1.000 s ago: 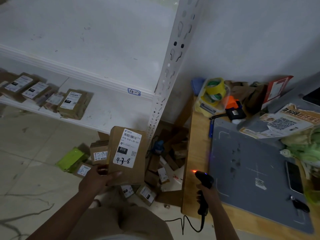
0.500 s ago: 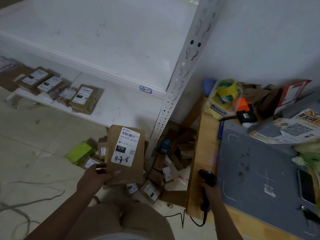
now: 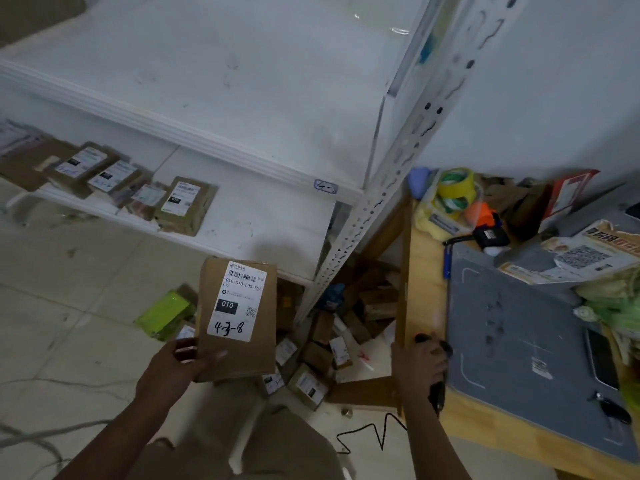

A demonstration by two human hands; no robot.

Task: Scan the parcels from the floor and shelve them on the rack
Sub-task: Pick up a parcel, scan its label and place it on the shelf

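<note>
The left hand (image 3: 173, 368) grasps a flat brown parcel (image 3: 256, 348) at its lower left corner, with the thumb on the front face and the fingers behind. The parcel is held upright in the air, in front of the lower shelf (image 3: 263, 230) of the white rack (image 3: 398, 178), and touches neither the shelf nor the floor. Its white label (image 3: 235, 301) faces the camera and carries a barcode, a black "010" block and the handwritten mark "43-8".

The right hand (image 3: 420, 362) is closed round the handle of a black scanner (image 3: 437, 393) at the left edge of the wooden table (image 3: 424, 265). A black cable (image 3: 367, 434) lies on the floor below this hand.

Several shelved parcels (image 3: 183, 206) lie flat in a row on the left part of the lower shelf, labels up. A loose heap of floor parcels (image 3: 311, 382) lies under the right end of the rack and beside the table. A green packet (image 3: 166, 313) lies on the floor behind the held parcel, partly hidden by it.

The table bears a grey mat (image 3: 519, 341). A roll of yellow tape (image 3: 453, 187) stands at the far left corner, and a phone (image 3: 602, 358) lies at the right edge of the mat.
</note>
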